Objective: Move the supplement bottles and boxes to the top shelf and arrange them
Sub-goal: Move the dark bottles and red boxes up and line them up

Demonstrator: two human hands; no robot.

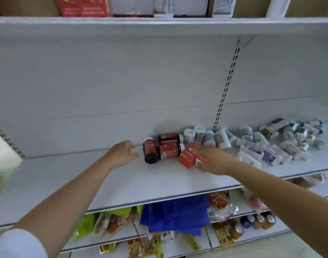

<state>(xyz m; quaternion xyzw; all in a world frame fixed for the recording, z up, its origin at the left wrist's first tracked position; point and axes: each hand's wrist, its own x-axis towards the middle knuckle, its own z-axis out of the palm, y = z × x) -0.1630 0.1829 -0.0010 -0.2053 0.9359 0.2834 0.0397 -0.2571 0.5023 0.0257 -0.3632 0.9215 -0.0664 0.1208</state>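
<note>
The person is working at the pick-up step: the right hand (pixel 214 161) is closing its grip around a pair of small red boxes (pixel 192 158) lying on the middle shelf (pixel 122 181), thumb under the near edge and fingers over the far side, so the grip is holding the boxes rather than standing wide. The left hand (pixel 122 153) is hovering just off to the left of that grip with fingers spread and nothing in them, and it is sitting close beside three dark red bottles (pixel 162 148) that are lying on their sides between the two hands. Beyond the right grip, to its far side and further right, a heap of white bottles (pixel 261 144) is lying tumbled over one another (their labels are too blurred to read). The top shelf (pixel 159 25) is running well above both hands, already carrying cartons along its back. The next move probably calls for lifting the boxes clear without nudging the rolling bottles, then raising them to the upper ledge and setting them squarely, while the free hand likely gathers a red bottle.
</note>
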